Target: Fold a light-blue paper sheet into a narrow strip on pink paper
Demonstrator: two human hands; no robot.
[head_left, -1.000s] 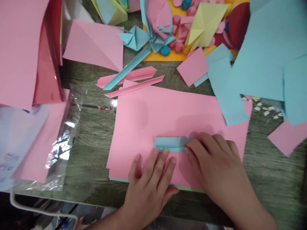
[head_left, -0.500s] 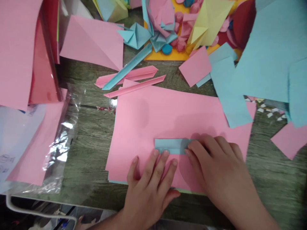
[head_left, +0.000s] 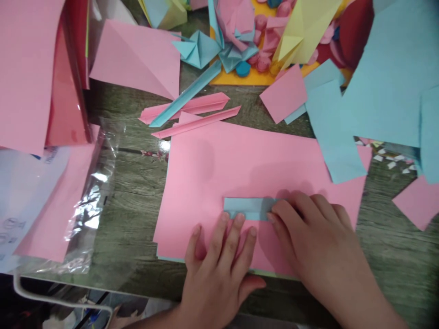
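A folded light-blue paper strip [head_left: 249, 206] lies flat on a stack of pink paper sheets [head_left: 212, 164]. My left hand [head_left: 217, 260] rests palm down with its fingers spread, two fingertips touching the strip's near edge. At the strip's right end my right hand [head_left: 310, 233] pinches the paper between thumb and curled index finger, hiding that end. Past the stack's far left corner are a thin folded pink strip [head_left: 199, 122], a wider folded pink strip [head_left: 209, 104] and a folded blue strip [head_left: 187, 93] lying across the wider one.
A clear plastic packet with pink paper [head_left: 73, 183] lies to the left. Large light-blue sheets [head_left: 384, 91] overlap the stack at the right. Folded paper pieces and a yellow-orange sheet [head_left: 222, 80] sit at the back. The table's front edge [head_left: 103, 291] runs below my hands.
The whole view has shifted slightly, so everything sits a little further right. Both hands keep nearly the same position on the blue strip; my left thumb reaches out slightly more.
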